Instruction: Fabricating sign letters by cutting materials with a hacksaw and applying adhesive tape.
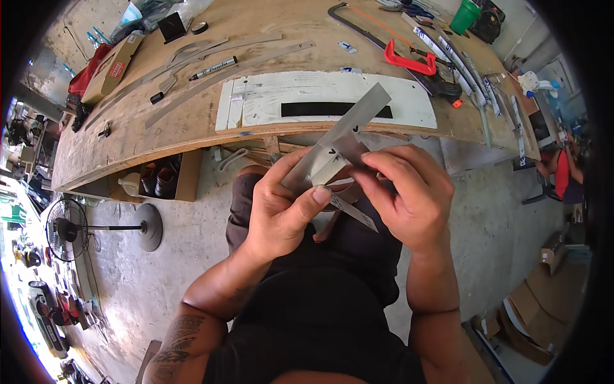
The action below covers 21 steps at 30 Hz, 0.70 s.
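Observation:
In front of my body, my left hand (281, 208) is closed around the lower end of a silver flat metal bar (359, 115), which slants up to the right. Black pen ticks mark the metal. Against the bar lies a short silver block (330, 170), with my left thumb pressing its near end. A thin blade (354, 212) with fine markings sticks out below the block, like that of a try square. My right hand (409, 185) is closed too, its fingertips pinching the metalwork at the block's far end. Those fingers partly hide how the pieces meet.
A wooden workbench (256, 54) curves ahead, bearing a white board (262, 89) with a black strip (320, 110). A marker (213, 68), metal strips, a hacksaw (377, 35) and a red clamp (409, 61) lie on it. A fan (67, 228) stands left; another person (563, 169) sits right.

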Tool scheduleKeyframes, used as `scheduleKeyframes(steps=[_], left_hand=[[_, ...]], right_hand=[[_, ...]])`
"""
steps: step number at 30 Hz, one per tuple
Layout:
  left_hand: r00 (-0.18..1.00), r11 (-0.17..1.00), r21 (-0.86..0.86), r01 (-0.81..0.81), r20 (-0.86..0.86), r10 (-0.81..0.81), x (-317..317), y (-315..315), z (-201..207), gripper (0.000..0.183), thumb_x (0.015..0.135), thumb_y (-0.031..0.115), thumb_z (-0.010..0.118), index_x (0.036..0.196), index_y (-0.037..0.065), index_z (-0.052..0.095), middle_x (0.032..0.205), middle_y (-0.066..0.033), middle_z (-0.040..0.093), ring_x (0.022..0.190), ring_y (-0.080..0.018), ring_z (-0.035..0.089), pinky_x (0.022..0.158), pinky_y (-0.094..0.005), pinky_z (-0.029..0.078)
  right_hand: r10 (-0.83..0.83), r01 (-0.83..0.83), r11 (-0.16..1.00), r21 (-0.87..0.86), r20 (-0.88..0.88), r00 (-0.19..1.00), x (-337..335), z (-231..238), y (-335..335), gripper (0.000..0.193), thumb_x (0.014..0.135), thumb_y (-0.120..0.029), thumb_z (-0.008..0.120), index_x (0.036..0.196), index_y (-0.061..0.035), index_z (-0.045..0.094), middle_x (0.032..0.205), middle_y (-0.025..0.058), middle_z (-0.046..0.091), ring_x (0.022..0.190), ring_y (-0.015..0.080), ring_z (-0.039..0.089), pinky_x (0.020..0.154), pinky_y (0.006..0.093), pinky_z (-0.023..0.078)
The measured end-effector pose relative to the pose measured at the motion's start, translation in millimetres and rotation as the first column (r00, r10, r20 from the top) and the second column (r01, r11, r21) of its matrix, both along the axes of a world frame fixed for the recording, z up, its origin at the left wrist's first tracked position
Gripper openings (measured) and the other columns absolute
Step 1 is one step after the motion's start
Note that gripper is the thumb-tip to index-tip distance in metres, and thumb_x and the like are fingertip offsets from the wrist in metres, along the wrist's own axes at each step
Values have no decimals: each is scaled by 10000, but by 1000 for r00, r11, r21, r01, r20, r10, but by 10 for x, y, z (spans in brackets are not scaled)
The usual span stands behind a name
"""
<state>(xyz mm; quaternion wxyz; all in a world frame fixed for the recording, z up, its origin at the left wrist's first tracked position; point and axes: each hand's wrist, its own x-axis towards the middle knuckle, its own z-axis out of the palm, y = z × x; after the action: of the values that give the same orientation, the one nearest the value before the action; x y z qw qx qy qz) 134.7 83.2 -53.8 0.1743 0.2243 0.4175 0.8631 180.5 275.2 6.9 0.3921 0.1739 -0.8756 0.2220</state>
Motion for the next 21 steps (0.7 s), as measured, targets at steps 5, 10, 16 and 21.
scheduleKeyframes(steps=[5, 10, 16, 21], left_hand=[[986, 984, -159, -81, -158, 55, 68, -32, 38, 495, 942, 24, 679, 1381, -71, 471, 1084, -102, 689, 857, -96, 622, 644, -225, 508], [932, 932, -294, -211, -349, 101, 90, -40, -11, 514, 895, 38, 734, 1351, -64, 519, 962, -67, 715, 786, -75, 623, 629, -205, 494], [840, 903, -254, -347, -513, 178, 70, 30, -90, 529, 847, 63, 773, 1313, -71, 559, 982, -100, 731, 854, -105, 670, 738, -234, 530], [857, 904, -286, -316, -495, 143, 71, 36, -101, 544, 835, 74, 784, 1311, -70, 565, 1025, -126, 740, 924, -135, 690, 804, -258, 540]], right_hand=[[212, -37, 893, -449, 344, 915, 174, 45, -154, 201, 821, -67, 797, 998, -18, 715, 783, 67, 674, 609, 156, 620, 549, 288, 467], [331, 36, 792, -609, 478, 813, 265, 0, -217, 211, 947, -61, 691, 1108, 75, 691, 917, 88, 710, 816, 99, 649, 713, 227, 498], [436, 140, 619, -773, 486, 757, 287, -63, -216, 257, 966, -64, 682, 1157, 107, 673, 989, 93, 714, 879, 93, 642, 761, 224, 503], [470, 136, 538, -832, 431, 770, 301, -125, -207, 257, 964, -53, 682, 1166, 105, 672, 1007, 99, 716, 903, 104, 654, 784, 226, 512]])
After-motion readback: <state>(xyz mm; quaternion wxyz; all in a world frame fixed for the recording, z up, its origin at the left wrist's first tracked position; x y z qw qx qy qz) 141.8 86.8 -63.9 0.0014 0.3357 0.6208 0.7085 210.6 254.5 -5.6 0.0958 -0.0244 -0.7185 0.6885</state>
